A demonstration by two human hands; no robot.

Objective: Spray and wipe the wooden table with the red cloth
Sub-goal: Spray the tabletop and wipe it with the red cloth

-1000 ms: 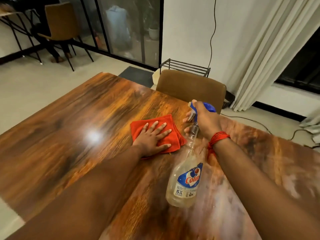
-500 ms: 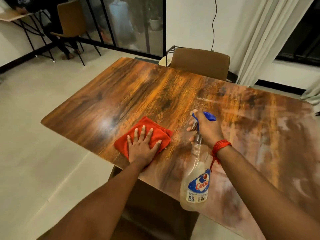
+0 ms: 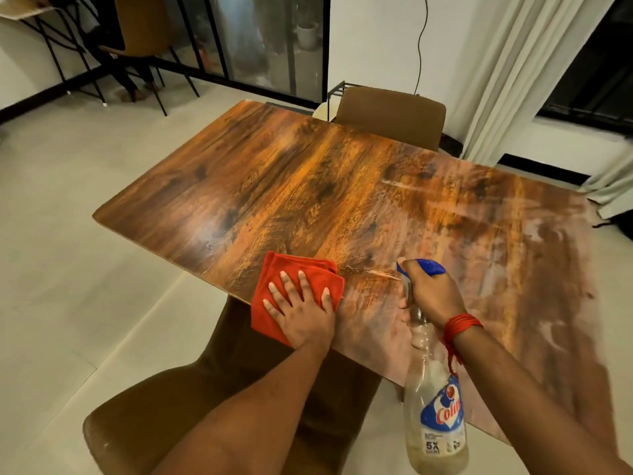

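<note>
Table (image 3: 308, 186) mid-wipe: left hand (image 3: 301, 310) flat, fingers spread, on red cloth (image 3: 274, 289) at near edge; right hand (image 3: 433, 296) gripped spray bottle (image 3: 436, 416). Next prob. spray hazy right side, then wipe w/ pressure.

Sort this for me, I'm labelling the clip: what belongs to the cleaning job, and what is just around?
In the job:
- red cloth, under the flat left hand
- spray bottle, held in the right hand
- table

Just around:
- near chair
- far chair
- curtain
- hanging cable
</note>
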